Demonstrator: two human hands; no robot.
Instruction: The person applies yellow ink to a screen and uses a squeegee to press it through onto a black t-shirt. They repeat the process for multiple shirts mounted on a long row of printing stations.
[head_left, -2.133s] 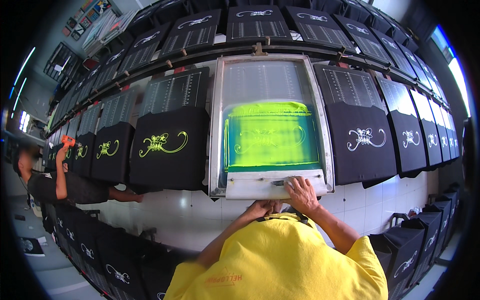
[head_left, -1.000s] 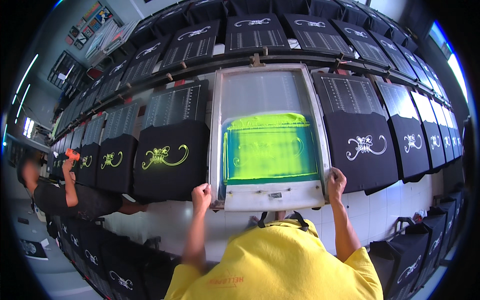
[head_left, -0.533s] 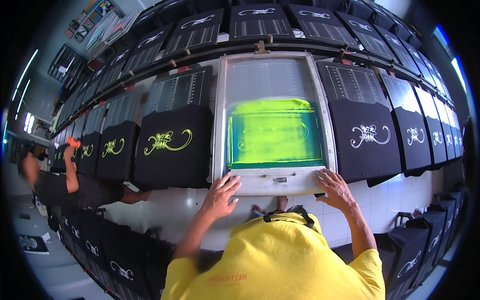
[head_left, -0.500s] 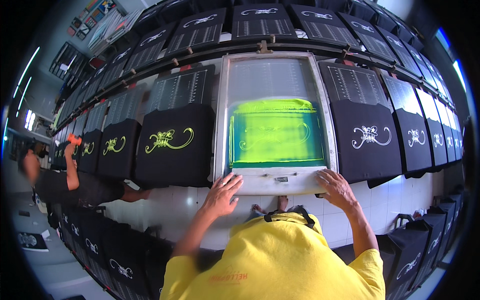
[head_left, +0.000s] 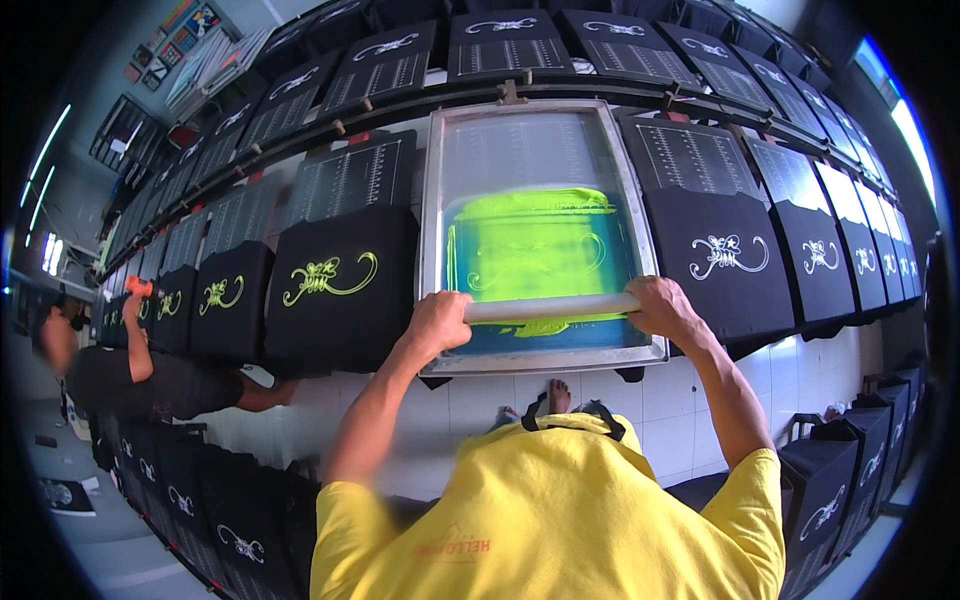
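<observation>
A metal-framed printing screen (head_left: 432,200) lies flat on the long table, its mesh smeared with bright green ink (head_left: 535,245). Across its near part lies a long pale squeegee (head_left: 550,306). My left hand (head_left: 438,320) grips the squeegee's left end and my right hand (head_left: 660,303) grips its right end. To the left sits a black shirt with a green scroll print (head_left: 330,280). Right of the screen is a black shirt with a white scroll print (head_left: 728,255).
Rows of black shirts on pallets run along the table (head_left: 330,400) both ways, with a second row behind. At the far left another person (head_left: 120,370) leans over the table holding an orange tool (head_left: 140,288). More black printed items (head_left: 200,490) hang below the table edge.
My hands left the screen frame's near edge and now hold the squeegee over the mesh. The screen stays flat on the table.
</observation>
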